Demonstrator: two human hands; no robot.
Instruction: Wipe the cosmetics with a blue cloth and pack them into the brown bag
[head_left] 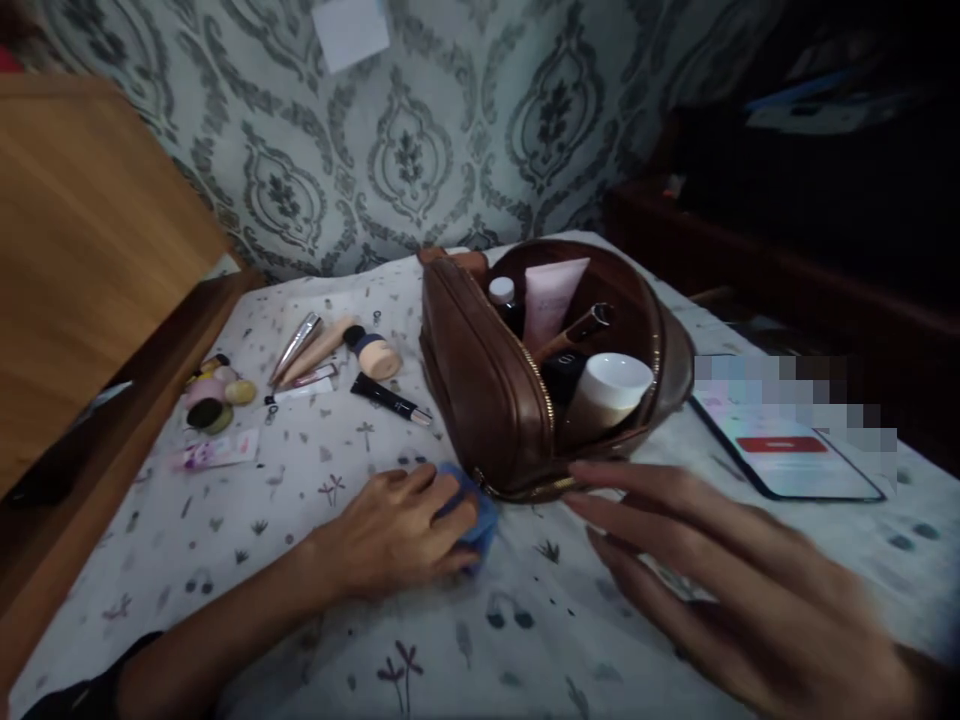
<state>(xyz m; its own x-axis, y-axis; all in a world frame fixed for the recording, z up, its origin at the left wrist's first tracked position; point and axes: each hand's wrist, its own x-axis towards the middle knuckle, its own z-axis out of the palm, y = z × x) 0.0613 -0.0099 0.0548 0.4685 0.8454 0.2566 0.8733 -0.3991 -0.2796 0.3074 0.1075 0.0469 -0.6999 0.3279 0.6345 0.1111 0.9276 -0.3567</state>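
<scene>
My left hand (409, 530) is closed on a blue cloth (476, 520), low beside the near corner of the bag. The brown bag (480, 370) stands unzipped, with a white jar (616, 380), a pink tube (551, 300), a white-capped bottle (502, 292) and a brush (585, 325) inside. My right hand (720, 560) is spread, its fingertips by the bag's front zipper edge; nothing shows in it. Whether the fingertips touch the bag, I cannot tell.
A black tube (390, 400), a foundation bottle (377, 357), silver tube (296, 345) and several small sponges (217, 390) lie left of the bag on the patterned sheet (300, 520). A phone (787, 450) lies on the right. Wooden furniture (97, 230) borders the left.
</scene>
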